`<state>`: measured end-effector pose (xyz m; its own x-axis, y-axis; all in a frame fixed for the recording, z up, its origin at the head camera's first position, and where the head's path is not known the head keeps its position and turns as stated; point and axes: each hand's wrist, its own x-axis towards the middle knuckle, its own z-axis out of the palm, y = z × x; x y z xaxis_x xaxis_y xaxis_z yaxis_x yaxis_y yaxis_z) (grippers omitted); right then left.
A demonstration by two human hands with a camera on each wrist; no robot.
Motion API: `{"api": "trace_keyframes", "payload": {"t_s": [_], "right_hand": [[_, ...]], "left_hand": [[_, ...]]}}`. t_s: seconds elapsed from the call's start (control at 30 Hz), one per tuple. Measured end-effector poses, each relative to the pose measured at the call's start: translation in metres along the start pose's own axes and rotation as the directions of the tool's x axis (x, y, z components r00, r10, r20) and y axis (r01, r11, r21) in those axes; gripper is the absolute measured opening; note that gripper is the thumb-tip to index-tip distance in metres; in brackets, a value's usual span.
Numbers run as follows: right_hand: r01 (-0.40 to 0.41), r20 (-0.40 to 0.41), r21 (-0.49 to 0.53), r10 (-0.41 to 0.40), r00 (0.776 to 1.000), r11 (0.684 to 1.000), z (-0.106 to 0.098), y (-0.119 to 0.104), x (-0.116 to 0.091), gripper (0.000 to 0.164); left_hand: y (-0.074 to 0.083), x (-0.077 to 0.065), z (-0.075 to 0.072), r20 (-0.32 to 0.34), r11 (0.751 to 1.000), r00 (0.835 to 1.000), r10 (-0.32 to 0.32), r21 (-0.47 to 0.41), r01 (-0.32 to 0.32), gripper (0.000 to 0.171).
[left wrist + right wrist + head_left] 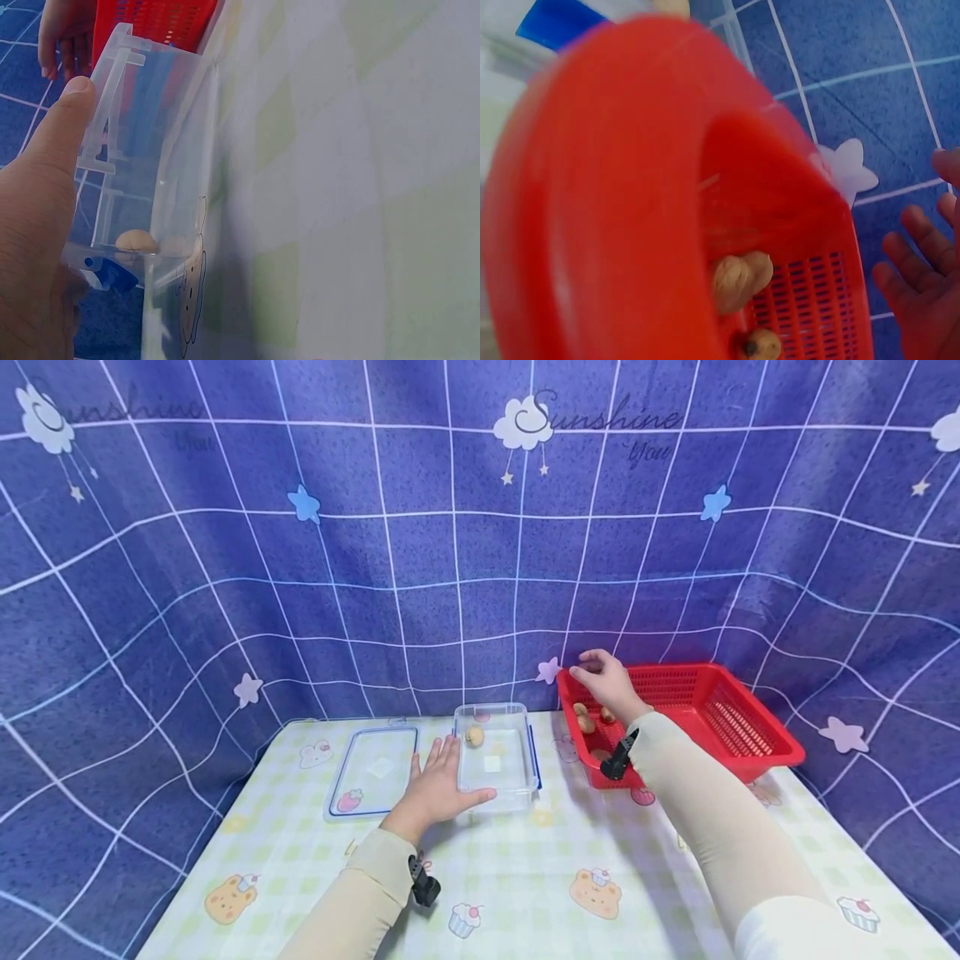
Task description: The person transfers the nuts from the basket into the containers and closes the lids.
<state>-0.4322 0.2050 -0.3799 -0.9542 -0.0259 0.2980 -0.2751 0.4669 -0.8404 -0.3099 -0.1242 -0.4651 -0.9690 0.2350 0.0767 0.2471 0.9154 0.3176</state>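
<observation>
My left hand, fingers spread, lies along the left side of a clear plastic box, its thumb near the box's front edge. Inside the box sits one small round tan piece, mushroom-like, also visible through the wall in the left wrist view. Above the back left corner of a red plastic basket is my right hand, fingers loosely bent, with nothing seen in them. Several tan-brown round pieces lie in the basket's left end; the right wrist view shows a few closer.
A clear lid with a blue seal lies flat left of the box. A patterned cloth covers the table. Behind it hangs a blue grid curtain, close to the basket's back rim.
</observation>
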Motion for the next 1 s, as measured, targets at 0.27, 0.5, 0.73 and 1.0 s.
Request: {"api": "trace_keyframes", "payload": {"t_s": [0.27,0.5,0.73,1.0], "right_hand": [[-0.009,-0.003,-0.017,0.009,1.0,1.0,-0.011,0.015,-0.007,0.045],[-0.022,0.028,-0.029,0.023,0.999,0.999,-0.016,0.03,-0.009,0.047],[-0.087,0.121,-0.011,0.087,0.989,0.996,-0.017,0.04,-0.013,0.051],[-0.115,0.173,-0.026,0.118,0.978,0.993,-0.017,0.047,-0.016,0.055]], "left_hand": [[0.002,0.0,0.001,-0.008,1.0,1.0,0.007,0.012,-0.007,0.119],[0.002,0.0,-0.001,0.006,1.0,1.0,0.001,0.014,-0.001,0.119],[0.001,-0.001,-0.004,-0.007,1.0,1.0,-0.004,0.004,0.004,0.118],[0.0,0.0,0.0,0.0,1.0,1.0,0.002,0.0,-0.002,0.119]]}}
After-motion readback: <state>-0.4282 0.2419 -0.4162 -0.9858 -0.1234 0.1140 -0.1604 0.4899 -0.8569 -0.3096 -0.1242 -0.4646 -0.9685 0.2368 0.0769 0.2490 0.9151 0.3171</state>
